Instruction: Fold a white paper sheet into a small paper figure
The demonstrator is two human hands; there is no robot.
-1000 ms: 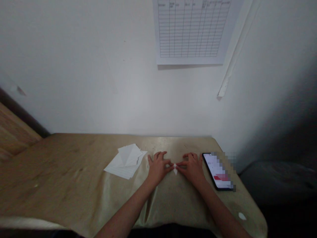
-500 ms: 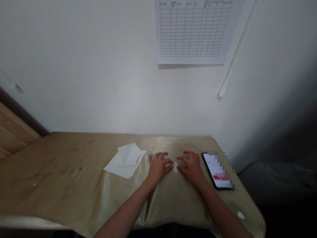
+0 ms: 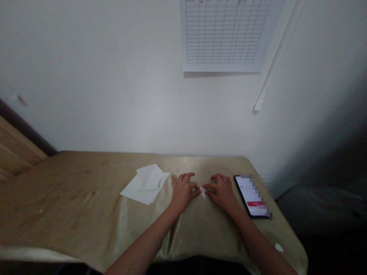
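Note:
A tiny white folded paper piece (image 3: 203, 192) lies on the tan cloth-covered table (image 3: 86, 198), between my two hands. My left hand (image 3: 183, 191) rests flat on the cloth, and its fingertips pinch the left side of the piece. From the other side, the fingertips of my right hand (image 3: 221, 191) press on the piece. Most of the paper is hidden under the fingers.
A small stack of white paper sheets (image 3: 145, 184) lies left of my hands. A phone (image 3: 252, 196) with a lit screen lies at the right. A small white scrap (image 3: 278, 247) sits near the table's right front corner. A ruled chart (image 3: 225, 34) hangs on the wall.
Both hands stay on the small paper piece, with only slight finger shifts. The view has tipped a little.

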